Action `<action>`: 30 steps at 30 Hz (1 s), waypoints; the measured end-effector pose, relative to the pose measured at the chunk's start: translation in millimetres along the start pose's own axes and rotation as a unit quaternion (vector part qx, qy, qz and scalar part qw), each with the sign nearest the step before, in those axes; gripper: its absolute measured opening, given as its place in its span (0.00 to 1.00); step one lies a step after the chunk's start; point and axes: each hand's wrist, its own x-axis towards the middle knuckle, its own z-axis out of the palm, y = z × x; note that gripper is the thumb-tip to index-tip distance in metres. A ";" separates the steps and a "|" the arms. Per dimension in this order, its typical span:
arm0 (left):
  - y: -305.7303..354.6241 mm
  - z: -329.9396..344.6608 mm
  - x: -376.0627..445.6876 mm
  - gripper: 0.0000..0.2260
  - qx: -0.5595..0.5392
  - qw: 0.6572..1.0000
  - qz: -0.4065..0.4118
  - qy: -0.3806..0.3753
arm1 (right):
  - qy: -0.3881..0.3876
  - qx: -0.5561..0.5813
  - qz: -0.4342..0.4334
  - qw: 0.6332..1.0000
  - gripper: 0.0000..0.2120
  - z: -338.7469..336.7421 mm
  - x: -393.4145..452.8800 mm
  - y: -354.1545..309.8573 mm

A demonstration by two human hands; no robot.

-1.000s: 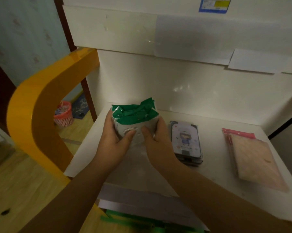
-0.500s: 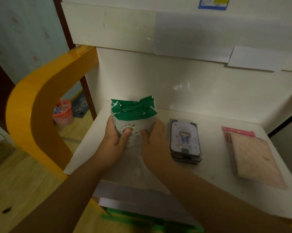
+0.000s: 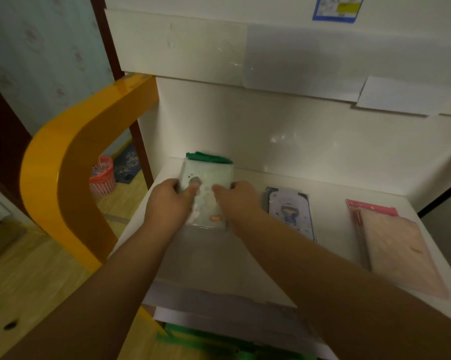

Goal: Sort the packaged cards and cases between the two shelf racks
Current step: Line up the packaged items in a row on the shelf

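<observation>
A stack of clear-wrapped packets with green header strips (image 3: 207, 183) lies flat on the white shelf (image 3: 247, 258), at its left. My left hand (image 3: 171, 201) grips the stack's left edge and my right hand (image 3: 241, 202) its right edge, thumbs on top. To the right lies a small pile of phone cases, the top one with a cartoon figure (image 3: 289, 211). Further right, a pink packet with a red header (image 3: 398, 245) rests flat.
The rack has a curved orange side frame (image 3: 71, 167) on the left and a white back panel (image 3: 297, 141). A lower shelf holds green-edged packets (image 3: 219, 344). On the floor to the left stands a pink basket (image 3: 102, 178).
The stack stood tilted up with its green tops raised; both hands have laid it down flat on the shelf and pushed it slightly back.
</observation>
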 end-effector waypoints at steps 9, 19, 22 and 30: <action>-10.9 -1.1 27.2 0.19 0.107 0.989 -0.076 -0.073 | -0.064 -0.221 0.029 0.973 0.14 19.1 17.4 -8.2; -7.2 -2.0 17.9 0.33 0.160 0.985 -0.048 -0.032 | -0.065 -0.293 0.020 0.954 0.24 12.1 10.5 -14.2; 9.2 -4.0 6.0 0.22 0.148 0.988 0.040 -0.010 | -0.037 -0.342 -0.055 0.937 0.26 -4.8 -1.0 -14.7; 62.7 29.0 -36.5 0.21 0.101 0.981 0.146 -0.076 | 0.049 -0.344 -0.178 0.921 0.28 -69.0 -35.2 -8.6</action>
